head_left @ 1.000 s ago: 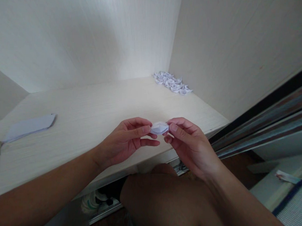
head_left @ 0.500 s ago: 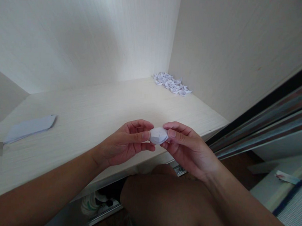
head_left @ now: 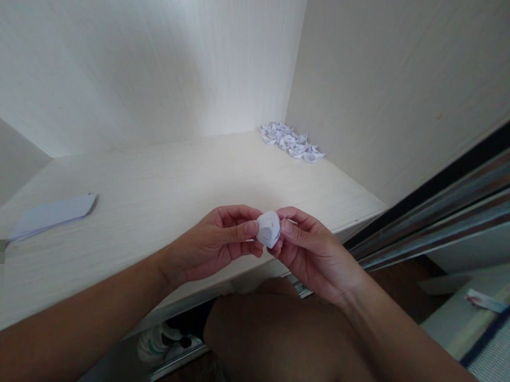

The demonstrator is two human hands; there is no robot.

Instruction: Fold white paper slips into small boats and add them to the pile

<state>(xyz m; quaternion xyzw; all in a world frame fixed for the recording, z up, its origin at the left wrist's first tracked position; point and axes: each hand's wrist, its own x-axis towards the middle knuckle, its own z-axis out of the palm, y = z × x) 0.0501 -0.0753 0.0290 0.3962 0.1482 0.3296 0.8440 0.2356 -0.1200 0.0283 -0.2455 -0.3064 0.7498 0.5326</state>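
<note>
A small folded piece of white paper (head_left: 269, 229) is held between both hands above the front edge of the shelf. My left hand (head_left: 227, 235) pinches its left side with thumb and fingers. On the opposite side, my right hand (head_left: 309, 244) grips it the same way. The paper looks rounded, with layered flaps facing me. A cluster of several small folded white paper pieces (head_left: 288, 142) lies in the far right corner of the shelf. At the left rests a stack of white paper sheets (head_left: 53, 216).
The pale wooden shelf (head_left: 154, 181) is bounded by a back panel and a right side panel (head_left: 369, 94). A dark-edged sliding door frame (head_left: 441, 188) runs along the right. My bent leg (head_left: 274, 338) is below the shelf edge, close to a metal track (head_left: 175, 362).
The folded paper has gone from a wide, flat oval to a taller, rounder shape as the fingers work it. Both hands stay in nearly the same place.
</note>
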